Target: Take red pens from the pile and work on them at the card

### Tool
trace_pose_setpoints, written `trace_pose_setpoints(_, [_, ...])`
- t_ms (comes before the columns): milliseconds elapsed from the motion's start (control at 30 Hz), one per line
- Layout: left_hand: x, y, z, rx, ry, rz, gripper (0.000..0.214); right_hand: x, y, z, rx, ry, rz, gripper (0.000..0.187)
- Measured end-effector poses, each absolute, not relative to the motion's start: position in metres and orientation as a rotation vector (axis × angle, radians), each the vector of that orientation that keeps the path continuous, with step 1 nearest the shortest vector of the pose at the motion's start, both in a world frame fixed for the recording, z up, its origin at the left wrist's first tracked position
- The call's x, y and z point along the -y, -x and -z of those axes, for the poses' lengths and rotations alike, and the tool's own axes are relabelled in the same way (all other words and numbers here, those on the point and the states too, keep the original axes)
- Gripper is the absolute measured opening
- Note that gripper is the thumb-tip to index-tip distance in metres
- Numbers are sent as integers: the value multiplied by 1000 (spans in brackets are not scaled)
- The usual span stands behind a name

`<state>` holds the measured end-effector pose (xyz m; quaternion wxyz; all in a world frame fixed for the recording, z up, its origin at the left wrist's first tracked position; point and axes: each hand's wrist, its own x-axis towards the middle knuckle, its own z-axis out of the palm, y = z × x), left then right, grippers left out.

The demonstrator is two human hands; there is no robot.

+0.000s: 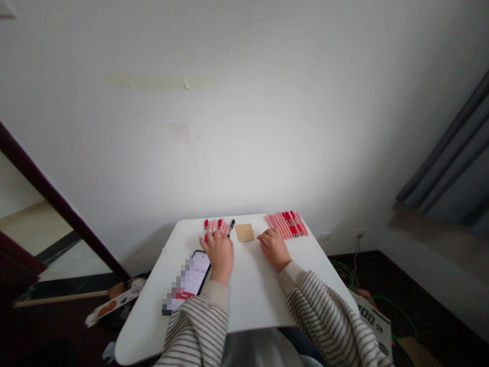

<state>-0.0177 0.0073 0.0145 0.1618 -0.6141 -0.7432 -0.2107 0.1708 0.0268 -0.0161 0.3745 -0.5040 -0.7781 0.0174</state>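
My left hand (220, 255) lies palm down over the near ends of a group of red and pink pens (212, 225) at the table's back left. Its fingers are spread, and their tips partly cover the pens. A black pen (232, 225) sticks out by its right side. My right hand (275, 250) rests on the tabletop with loosely bent fingers and nothing visible in them. Close to its fingertips is a tan square pad (245, 232), which lies between the two hands. Beyond the right hand, several pink and red pens (278, 225) form a slanted row.
A phone (196, 272) with a lit screen showing digits lies on the white table (248, 300), left of my left forearm. The wall (244, 153) stands behind the table's back edge. Green cables (346, 270) and a printed box (370, 318) are on the floor at right.
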Motion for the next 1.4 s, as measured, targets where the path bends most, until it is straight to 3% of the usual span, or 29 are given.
trace_pose_setpoints(167, [-12, 21, -8, 2123, 1753, 689, 33, -29, -173, 21, 1944, 1264, -26, 22])
trace_pose_setpoints(500, [-21, 24, 2, 1960, 1731, 1195, 26, -33, -178, 26, 1852, 1176, -19, 31])
trace_pose_setpoints(767, [-28, 20, 14, 1592, 1915, 1581, 16, -34, -178, 25, 1863, 1196, 39, 41])
trace_pose_setpoints(900, [-29, 16, 20, 1612, 2029, 1553, 12, -35, -180, 25, 1890, 1239, -24, 22])
trace_pose_setpoints(1200, [-22, 15, 14, 1705, 2053, 1347, 12, -40, -185, 31, 1911, 1298, -35, 26])
trace_pose_setpoints(1400, [-14, 14, 8, 1763, 2062, 1131, 15, -34, -188, 21, 1936, 1303, -11, 18])
